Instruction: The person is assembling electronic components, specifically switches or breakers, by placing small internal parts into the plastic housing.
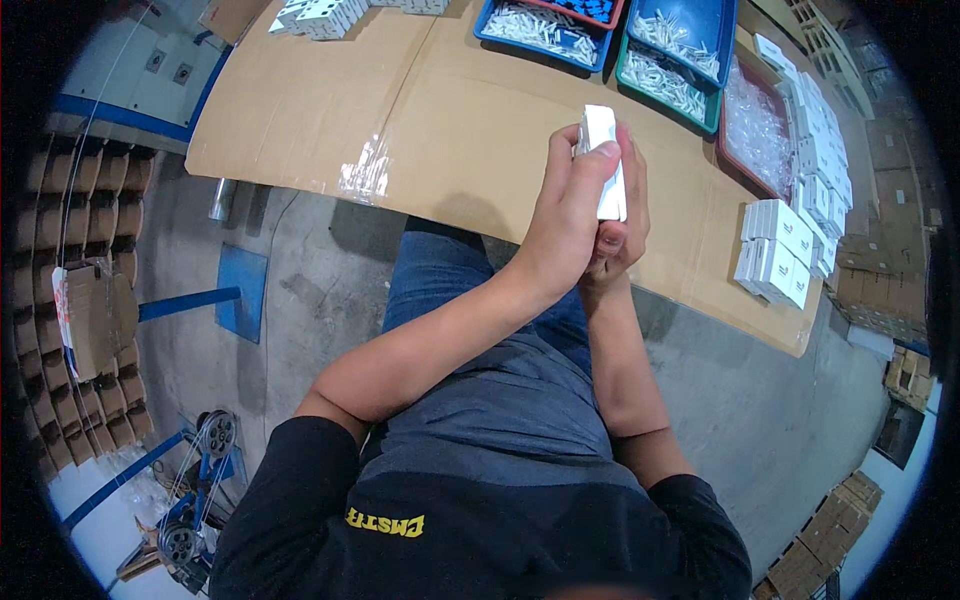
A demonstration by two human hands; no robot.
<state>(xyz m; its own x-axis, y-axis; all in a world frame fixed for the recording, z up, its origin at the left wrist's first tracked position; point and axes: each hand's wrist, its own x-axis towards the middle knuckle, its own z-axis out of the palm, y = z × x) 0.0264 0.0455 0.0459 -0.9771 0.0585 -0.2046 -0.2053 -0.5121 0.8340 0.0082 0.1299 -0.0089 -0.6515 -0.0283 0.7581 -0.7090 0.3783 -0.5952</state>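
Note:
Both hands meet over the cardboard-covered table (pixel 470 130), wrapped round one narrow white box (pixel 603 165) held on end. My left hand (pixel 570 200) closes on its left side, the thumb lying across the front face. From the right, my right hand (pixel 632 200) grips the same box, its fingers partly hidden behind it. The box's back is out of sight.
Blue trays (pixel 535 40) and a green tray (pixel 665 90) of small white parts stand at the far side. A reddish tray (pixel 755 130) holds clear plastic pieces. White boxes (pixel 775 255) are stacked at the right edge, more (pixel 320 18) at far left.

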